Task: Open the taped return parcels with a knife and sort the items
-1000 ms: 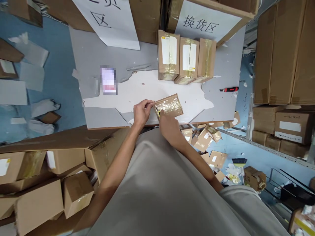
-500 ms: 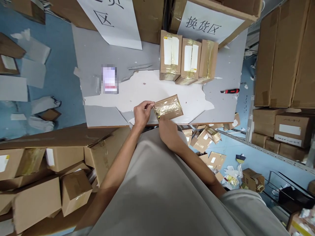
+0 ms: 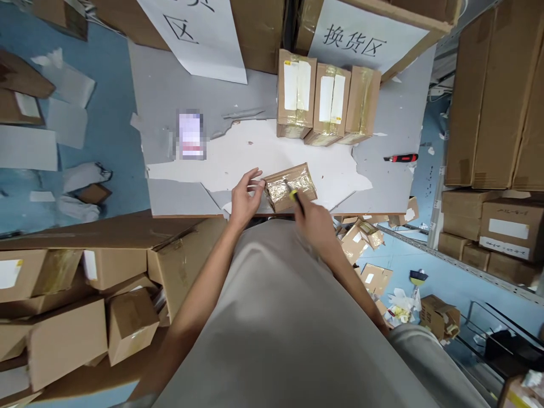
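A small flat cardboard box (image 3: pixel 278 190), wrapped in shiny clear tape, lies slightly tilted near the table's front edge. At its left end is my left hand (image 3: pixel 247 197), fingers apart, the tips at or against the box's edge. My right hand (image 3: pixel 315 224), a little blurred, is wrapped round the black-and-yellow handle of a utility knife (image 3: pixel 294 195). The knife's thin tip points up and left over the taped top; whether it touches the tape I cannot tell.
Three taped cartons (image 3: pixel 329 105) stand behind the box. A red-and-black cutter (image 3: pixel 402 158) lies right, a blurred-out phone-like object (image 3: pixel 191 135) left. Large boxes with paper signs (image 3: pixel 361 37) line the back. A big open carton (image 3: pixel 187 255) full of boxes stands front left.
My right hand has drawn back to the right from the box's near edge, and the knife now shows over the box. My left fingers have spread from their pinch at the corner.
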The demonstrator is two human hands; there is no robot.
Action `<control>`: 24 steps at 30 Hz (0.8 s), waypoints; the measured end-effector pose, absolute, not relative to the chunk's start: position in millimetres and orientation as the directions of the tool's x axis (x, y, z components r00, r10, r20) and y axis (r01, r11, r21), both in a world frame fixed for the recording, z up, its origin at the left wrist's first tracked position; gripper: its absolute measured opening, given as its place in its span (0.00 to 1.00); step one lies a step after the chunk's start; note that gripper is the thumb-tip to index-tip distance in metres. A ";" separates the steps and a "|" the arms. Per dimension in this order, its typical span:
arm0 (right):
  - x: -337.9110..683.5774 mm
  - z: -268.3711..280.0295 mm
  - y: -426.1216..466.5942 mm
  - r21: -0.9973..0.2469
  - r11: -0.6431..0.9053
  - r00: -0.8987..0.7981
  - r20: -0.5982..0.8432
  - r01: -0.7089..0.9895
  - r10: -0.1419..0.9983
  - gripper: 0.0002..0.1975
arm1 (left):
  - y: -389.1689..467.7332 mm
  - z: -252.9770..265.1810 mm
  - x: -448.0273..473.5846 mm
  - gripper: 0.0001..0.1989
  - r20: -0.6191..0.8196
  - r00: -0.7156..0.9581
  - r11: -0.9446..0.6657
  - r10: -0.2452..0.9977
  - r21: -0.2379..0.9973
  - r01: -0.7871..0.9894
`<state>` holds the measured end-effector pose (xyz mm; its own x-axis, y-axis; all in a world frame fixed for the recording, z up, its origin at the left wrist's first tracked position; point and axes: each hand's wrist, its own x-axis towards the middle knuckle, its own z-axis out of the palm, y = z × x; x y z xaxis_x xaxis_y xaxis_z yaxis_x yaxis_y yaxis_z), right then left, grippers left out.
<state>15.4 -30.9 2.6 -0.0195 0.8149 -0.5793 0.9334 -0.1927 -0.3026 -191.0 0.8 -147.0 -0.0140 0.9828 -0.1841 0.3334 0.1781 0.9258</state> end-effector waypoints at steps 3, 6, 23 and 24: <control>54.7 -32.9 -26.0 -0.349 -0.382 0.222 -0.418 0.856 0.881 0.25 | -10.8 -144.6 -191.8 0.36 -0.260 0.023 0.244 0.965 0.928 0.281; 71.3 -73.2 -24.4 -0.435 -0.460 0.263 -0.440 0.774 0.859 0.23 | -12.3 -142.6 -190.4 0.35 -0.300 0.058 0.271 0.952 0.918 0.289; 54.1 -54.0 -28.3 -0.430 -0.312 -0.001 -0.589 0.847 0.808 0.30 | 5.1 -118.3 -144.3 0.22 -0.063 0.510 -0.332 0.858 0.690 0.643; 52.9 -50.5 -26.9 -0.408 -0.290 -0.009 -0.592 0.866 0.806 0.30 | 4.7 -119.4 -144.8 0.22 -0.065 0.506 -0.327 0.860 0.691 0.644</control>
